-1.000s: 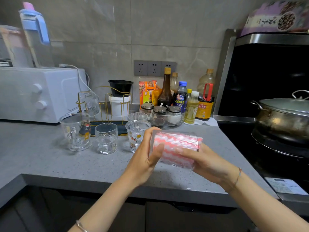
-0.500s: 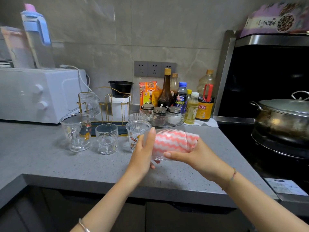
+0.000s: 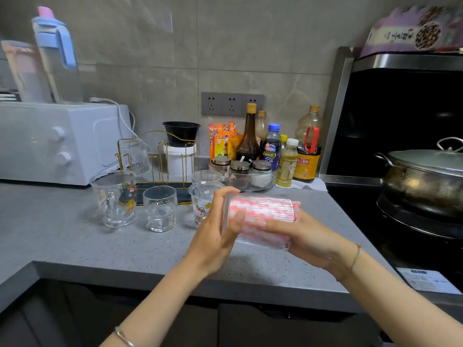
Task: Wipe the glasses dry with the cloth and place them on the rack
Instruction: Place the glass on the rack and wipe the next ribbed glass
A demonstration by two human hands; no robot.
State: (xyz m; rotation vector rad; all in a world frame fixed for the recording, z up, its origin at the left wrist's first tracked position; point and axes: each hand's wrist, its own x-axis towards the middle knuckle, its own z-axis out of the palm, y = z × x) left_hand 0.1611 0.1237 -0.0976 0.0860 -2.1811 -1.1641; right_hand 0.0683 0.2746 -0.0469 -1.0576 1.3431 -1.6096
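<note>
**Q:** What are the hands doing?

**A:** Both hold one ribbed glass (image 3: 260,221), tipped on its side above the counter (image 3: 75,246). The left hand (image 3: 215,231) curls round its base end. The right hand (image 3: 310,239) cups it from below, thumb on the wall. A pink-and-white cloth (image 3: 265,209) is stuffed inside.

**Q:** How far along is the job?

**A:** Early, I'd judge. One hung glass (image 3: 135,156) sits upside down on the gold wire rack (image 3: 160,169) — four more wait upright in front: a handled mug (image 3: 115,199), a short glass (image 3: 160,209), a cartoon cup (image 3: 201,204) and a second ribbed tumbler (image 3: 206,176).

**Q:** Anything in the way?

**A:** Those waiting glasses stand between the hands and the rack, so reaching over risks a knock. Sauce bottles (image 3: 249,136) crowd the right; a white oven (image 3: 57,144) sits left.
</note>
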